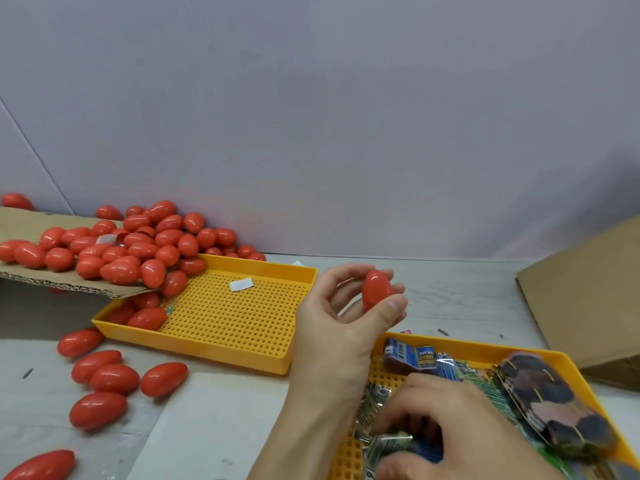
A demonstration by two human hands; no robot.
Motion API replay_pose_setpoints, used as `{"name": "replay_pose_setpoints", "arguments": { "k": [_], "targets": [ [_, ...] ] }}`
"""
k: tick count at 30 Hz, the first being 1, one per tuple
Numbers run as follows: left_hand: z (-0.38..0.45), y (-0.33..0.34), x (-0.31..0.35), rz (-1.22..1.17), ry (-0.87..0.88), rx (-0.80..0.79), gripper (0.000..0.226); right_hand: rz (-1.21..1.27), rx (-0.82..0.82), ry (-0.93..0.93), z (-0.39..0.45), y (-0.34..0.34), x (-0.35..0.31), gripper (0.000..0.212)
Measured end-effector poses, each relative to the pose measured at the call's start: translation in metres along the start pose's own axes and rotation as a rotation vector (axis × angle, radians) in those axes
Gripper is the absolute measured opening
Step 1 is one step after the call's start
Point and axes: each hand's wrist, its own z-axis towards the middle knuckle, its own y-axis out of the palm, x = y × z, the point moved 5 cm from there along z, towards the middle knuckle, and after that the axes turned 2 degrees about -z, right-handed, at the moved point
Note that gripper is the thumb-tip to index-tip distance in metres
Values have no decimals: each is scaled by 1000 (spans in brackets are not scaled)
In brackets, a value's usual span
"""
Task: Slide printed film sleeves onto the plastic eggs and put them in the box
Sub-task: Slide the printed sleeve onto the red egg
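Film sleeves (429, 362) lie loose in the near yellow tray (568, 358), directly under and beyond the right hand (446, 420). That hand is lowered into the tray with its fingers curled down among the sleeves; motion blur hides the fingertips, so whether they have closed on one sleeve cannot be determined. A banded stack of dark printed pieces (550, 403) sits in the same tray, just right of the hand.

Above and beyond the right hand, the left hand (343, 323) is raised clear of the worktop (450, 299). It pinches one bare plastic egg (376, 289) between thumb and fingertips, long axis roughly upright. No sleeve is on this egg.

Step in hand, as judged: sleeve pick-up, with the egg already presented for fitting. The next move calls for separating a single sleeve from the pile, opening its flat tube, and aligning the opening with one end of the egg before sliding it on. Adjacent sleeves may lift together.

Left of the left hand stands a second yellow tray (242, 320), perforated, holding a few eggs at its far-left corner. Loose eggs (114, 375) lie on the worktop further left. Beyond these, a heap of eggs (138, 247) rests on a cardboard flap (20, 223). The cardboard box (588, 289) stands well right of both hands.
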Motion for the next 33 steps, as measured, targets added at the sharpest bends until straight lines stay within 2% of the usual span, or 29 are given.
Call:
{"name": "replay_pose_setpoints", "arguments": {
  "k": [5, 10, 12, 18, 28, 31, 33],
  "targets": [
    [1, -2, -1, -3, -7, 19, 41, 91, 124, 42, -6, -5, 2, 29],
    [-1, 0, -2, -8, -20, 5, 40, 276, 272, 123, -11, -12, 7, 57],
    [-2, 2, -2, -7, -32, 0, 42, 369, 302, 142, -12, -14, 8, 61],
    [-2, 1, -5, -46, -92, 2, 16, 410, 326, 146, -14, -16, 12, 38],
    [-1, 1, -6, -52, -102, -46, 14, 331, 225, 105, -10, -9, 8, 17],
    [-1, 1, -7, -38, -115, -65, 26, 320, 281, 116, -11, -11, 13, 21],
    [0, 2, -6, -15, -119, -77, 23, 339, 351, 146, -12, -13, 18, 27]
  ]
}}
